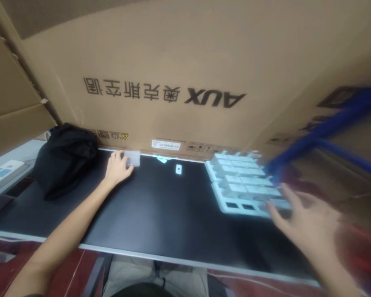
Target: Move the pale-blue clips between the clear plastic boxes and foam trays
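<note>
My left hand point(118, 168) reaches to the far edge of the black table point(160, 214), its fingers closed on a small clear plastic box point(133, 158). My right hand point(306, 225) hovers with fingers spread at the near right corner of a white tray point(231, 204) filled with several small white parts point(244, 175); the hand is blurred by motion and holds nothing. A single small white part point(178, 169) lies on the table between the box and the tray.
A large brown AUX cardboard box point(185, 74) walls off the back of the table. A black bag point(64, 159) sits at the left, a white power strip point(3, 171) beyond it. A blue metal frame point(327, 128) crosses the right side.
</note>
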